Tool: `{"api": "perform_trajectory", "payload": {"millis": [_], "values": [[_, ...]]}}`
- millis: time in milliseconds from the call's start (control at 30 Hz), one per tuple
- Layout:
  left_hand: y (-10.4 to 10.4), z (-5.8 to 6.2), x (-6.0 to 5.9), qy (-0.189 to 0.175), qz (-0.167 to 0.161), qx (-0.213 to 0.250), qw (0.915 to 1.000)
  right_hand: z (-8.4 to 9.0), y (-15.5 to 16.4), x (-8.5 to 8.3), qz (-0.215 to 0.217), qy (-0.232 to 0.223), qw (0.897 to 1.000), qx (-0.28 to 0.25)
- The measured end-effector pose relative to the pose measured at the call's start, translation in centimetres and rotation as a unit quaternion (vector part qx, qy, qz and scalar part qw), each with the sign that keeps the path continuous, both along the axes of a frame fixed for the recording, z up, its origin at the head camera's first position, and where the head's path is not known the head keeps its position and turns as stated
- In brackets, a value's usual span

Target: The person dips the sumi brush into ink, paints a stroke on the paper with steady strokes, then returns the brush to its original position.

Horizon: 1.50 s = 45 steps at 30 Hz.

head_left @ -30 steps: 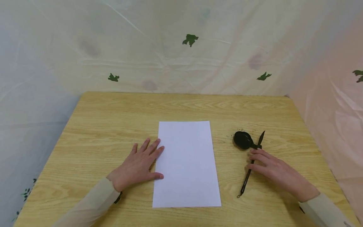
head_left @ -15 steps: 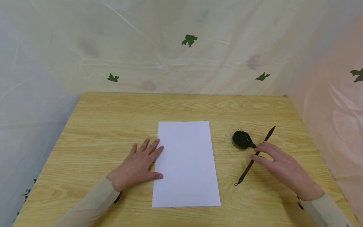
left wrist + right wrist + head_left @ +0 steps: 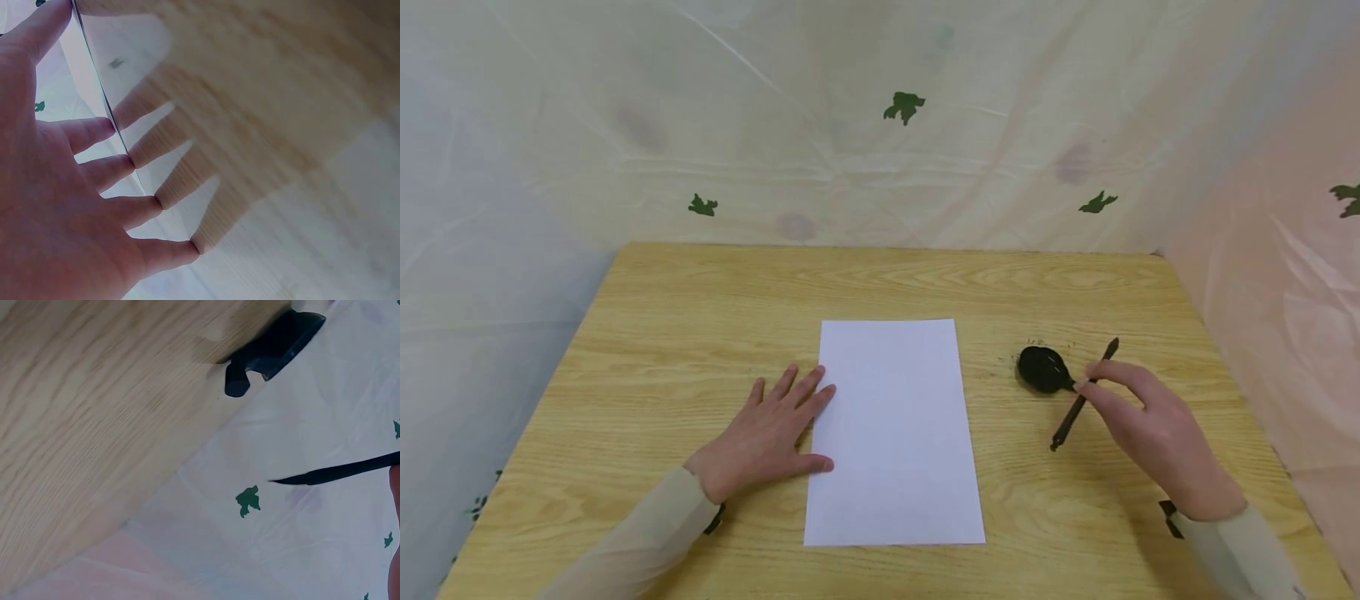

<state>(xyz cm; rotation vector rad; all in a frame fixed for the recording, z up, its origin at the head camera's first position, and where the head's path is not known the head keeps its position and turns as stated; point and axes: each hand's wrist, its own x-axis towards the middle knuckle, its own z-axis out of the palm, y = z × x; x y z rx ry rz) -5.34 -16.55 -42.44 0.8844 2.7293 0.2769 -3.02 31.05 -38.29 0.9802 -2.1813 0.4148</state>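
Your right hand [image 3: 1150, 421] pinches the brush [image 3: 1081, 397] mid-shaft, lifted beside the black ink dish [image 3: 1042, 369]; keep the grip light and the tip clear of the table [image 3: 662, 333]; your left hand [image 3: 767, 433], fingers flat and spread, should press the paper [image 3: 891, 433] edge steadily.

The worktop [image 3: 700, 333] fills the lower half of the frame: pale wood with a clear wavy grain and a smooth, low-sheen finish. At its centre lies a sheet of paper [image 3: 895, 433], plain white, matt and flat. To the right sits a small black dish [image 3: 1041, 369], glossy like glazed ceramic or plastic. The brush [image 3: 1078, 400] beside it is dark and matt, with a thin stem. Across the upper frame hangs a thin, creased plastic sheet [image 3: 880, 150], translucent and faintly shiny, printed with small green shapes.
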Motion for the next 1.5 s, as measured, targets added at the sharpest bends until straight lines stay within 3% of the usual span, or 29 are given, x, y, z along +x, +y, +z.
{"api": "perform_trajectory", "payload": {"millis": [267,433,567,667,967,1133,1267,1500], "values": [[0.0,0.1,0.0,-0.012,0.005,0.001,0.9999,0.2,-1.6,-0.6,-0.008,0.056,0.994,-0.095],[0.0,0.0,-0.1,-0.013,0.005,0.001,0.9999,-0.4,-1.9,-0.9,-0.059,0.077,0.988,-0.121],[-0.1,0.0,-0.1,-0.01,0.003,0.002,0.9999,-0.6,-1.9,-1.0,-0.107,0.057,0.981,-0.15],[-0.1,0.1,-0.1,-0.008,0.003,0.003,1.0,-0.4,-2.0,-1.2,-0.107,0.032,0.974,-0.199],[-0.2,0.1,-0.2,-0.007,0.01,0.013,0.9998,-0.1,-2.7,-1.9,-0.066,-0.005,0.937,-0.342],[-0.2,0.1,-0.3,-0.002,0.008,0.015,0.9999,-0.4,-2.2,-2.4,-0.03,-0.047,0.911,-0.408],[-0.2,0.2,-0.3,-0.01,0.007,0.016,0.9998,-1.1,-1.5,-2.8,-0.023,-0.082,0.897,-0.434],[-0.2,0.3,-0.4,-0.027,0.012,0.018,0.9994,-2.1,-0.7,-3.3,-0.032,-0.131,0.885,-0.445]]}}
